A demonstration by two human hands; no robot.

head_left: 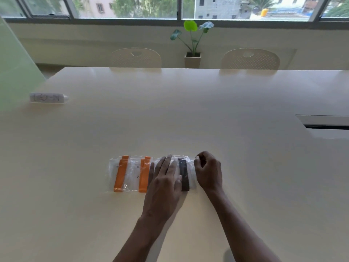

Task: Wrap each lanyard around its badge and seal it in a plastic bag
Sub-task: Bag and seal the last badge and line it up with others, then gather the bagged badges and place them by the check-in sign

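Three clear plastic bags lie side by side near the front of the white table (188, 114). The left bag (113, 173) and the middle bag (135, 173) each hold a badge wrapped in an orange lanyard (120, 174). The right bag (191, 175) holds a badge wrapped in a dark lanyard (184, 174). My left hand (164, 178) lies flat with straight fingers, pressing on the right bag's left part. My right hand (207, 170) has curled fingers that pinch the bag's top right edge.
A white label block with writing (47, 97) lies at the far left of the table. Two white chairs (136, 57) stand behind the far edge, with a potted plant (192, 53) between them. A recessed slot (324, 123) sits at the right.
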